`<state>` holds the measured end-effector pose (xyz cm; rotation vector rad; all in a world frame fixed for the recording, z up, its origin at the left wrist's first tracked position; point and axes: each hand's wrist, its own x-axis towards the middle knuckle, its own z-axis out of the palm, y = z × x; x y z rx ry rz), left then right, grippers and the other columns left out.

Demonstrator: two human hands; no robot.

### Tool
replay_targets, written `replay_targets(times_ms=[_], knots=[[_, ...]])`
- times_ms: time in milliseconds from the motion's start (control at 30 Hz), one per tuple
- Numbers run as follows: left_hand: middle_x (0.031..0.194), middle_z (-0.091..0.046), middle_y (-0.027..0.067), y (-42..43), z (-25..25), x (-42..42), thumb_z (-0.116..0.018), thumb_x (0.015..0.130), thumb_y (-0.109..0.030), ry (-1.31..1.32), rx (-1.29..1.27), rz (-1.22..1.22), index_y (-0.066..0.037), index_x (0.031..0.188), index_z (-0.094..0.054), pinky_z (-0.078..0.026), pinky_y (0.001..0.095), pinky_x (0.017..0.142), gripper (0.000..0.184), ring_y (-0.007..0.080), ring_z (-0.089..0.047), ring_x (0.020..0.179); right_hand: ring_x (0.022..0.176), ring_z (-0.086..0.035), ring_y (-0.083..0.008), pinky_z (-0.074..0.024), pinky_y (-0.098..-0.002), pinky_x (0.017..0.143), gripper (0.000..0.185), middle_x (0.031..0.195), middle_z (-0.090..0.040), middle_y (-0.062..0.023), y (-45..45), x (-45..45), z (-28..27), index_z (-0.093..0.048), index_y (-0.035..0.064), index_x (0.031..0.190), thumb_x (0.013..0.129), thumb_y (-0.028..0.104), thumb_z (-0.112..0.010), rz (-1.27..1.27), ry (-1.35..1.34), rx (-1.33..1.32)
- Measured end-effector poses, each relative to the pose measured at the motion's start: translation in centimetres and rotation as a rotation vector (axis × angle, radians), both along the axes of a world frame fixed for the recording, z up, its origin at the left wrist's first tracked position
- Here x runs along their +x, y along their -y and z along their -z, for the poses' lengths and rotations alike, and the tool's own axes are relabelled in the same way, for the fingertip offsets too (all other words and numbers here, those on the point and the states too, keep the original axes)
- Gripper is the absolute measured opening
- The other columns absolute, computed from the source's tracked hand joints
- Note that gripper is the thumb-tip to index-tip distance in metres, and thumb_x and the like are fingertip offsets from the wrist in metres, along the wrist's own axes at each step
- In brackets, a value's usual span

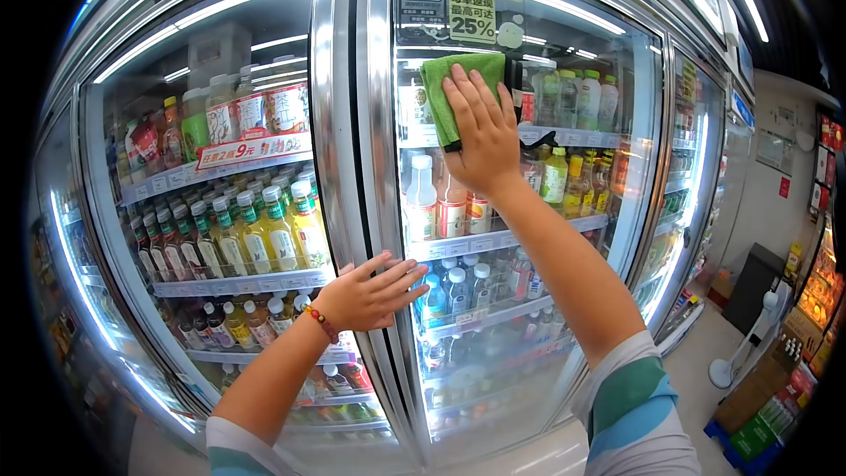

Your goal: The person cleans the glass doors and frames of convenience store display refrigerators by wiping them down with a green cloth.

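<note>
My right hand (483, 137) presses a folded green cloth (438, 92) flat against the right glass door (529, 44) of a drinks fridge, just under a yellow paper sign. Its fingers lie stretched over the cloth, which has a dark edge. Lower down, my left hand (368, 293) is held out near the metal door frames (381, 167), fingers extended and holding nothing; whether it touches the metal I cannot tell. A beaded bracelet (321, 323) circles the left wrist. Bottles (432, 198) show through the glass behind the cloth.
Behind the left glass door stand several rows of bottles (231, 234). A yellow sign (473, 4) sticks to the right door's top. At the far right are a white standing fan (767, 322) and stacked boxes (758, 397) on the floor.
</note>
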<state>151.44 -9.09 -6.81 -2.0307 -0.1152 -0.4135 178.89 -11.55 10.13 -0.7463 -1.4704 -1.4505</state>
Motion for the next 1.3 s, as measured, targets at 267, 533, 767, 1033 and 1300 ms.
replay_targets(times_ms=[267, 533, 767, 1033, 1300], knots=[[0.163, -0.043, 0.0023, 0.3, -0.3, 0.1, -0.073, 0.083, -0.054, 0.004, 0.02, 0.003, -0.024, 0.151, -0.053, -0.025, 0.0458, 0.127, 0.077, 0.0183, -0.043, 0.147, 0.146, -0.045, -0.0279, -0.0265, -0.0535, 0.123, 0.078, 0.158, -0.048, -0.0088, 0.1, -0.1, 0.0, -0.049, 0.0091, 0.148, 0.071, 0.018, -0.065, -0.02, 0.004, 0.014], [0.163, -0.043, 0.0022, -0.2, 0.2, 0.0, -0.071, 0.084, -0.053, 0.016, 0.006, 0.004, -0.023, 0.15, -0.054, -0.025, 0.046, 0.127, 0.075, 0.0181, -0.041, 0.148, 0.146, -0.045, -0.0276, -0.0274, -0.0531, 0.123, 0.078, 0.157, -0.049, -0.0085, -0.3, -0.1, 0.1, -0.05, 0.0094, 0.147, 0.07, 0.017, -0.064, -0.01, -0.001, 0.035], [0.164, -0.042, 0.0039, -0.3, 0.1, -0.1, -0.072, 0.084, -0.054, 0.001, 0.017, 0.015, -0.023, 0.152, -0.052, -0.025, 0.0462, 0.127, 0.078, 0.0192, -0.041, 0.149, 0.147, -0.042, -0.0296, -0.0244, -0.0567, 0.121, 0.077, 0.158, -0.046, -0.0097, -0.5, -2.1, -3.8, -0.047, 0.0115, 0.151, 0.078, 0.023, -0.065, -0.07, -0.066, 0.032], [0.162, -0.044, 0.001, -0.1, 0.0, 0.0, -0.068, 0.087, -0.05, 0.0, 0.011, -0.023, -0.027, 0.155, -0.047, -0.024, 0.0463, 0.127, 0.075, 0.0168, -0.041, 0.148, 0.146, -0.043, -0.0291, -0.027, -0.0583, 0.119, 0.065, 0.155, -0.05, -0.0104, -1.4, -5.0, -9.9, -0.058, 0.014, 0.145, 0.083, 0.031, -0.069, 0.008, 0.001, 0.075], [0.162, -0.044, 0.0021, 0.2, -0.1, 0.1, -0.077, 0.076, -0.056, -0.006, 0.005, -0.045, -0.023, 0.154, -0.049, -0.025, 0.0466, 0.127, 0.089, 0.018, -0.041, 0.148, 0.146, -0.044, -0.0294, -0.0251, -0.0599, 0.119, 0.067, 0.151, -0.056, -0.0111, -1.6, -5.2, -7.3, -0.063, 0.0099, 0.139, 0.08, 0.039, -0.073, 0.033, 0.015, 0.04]])
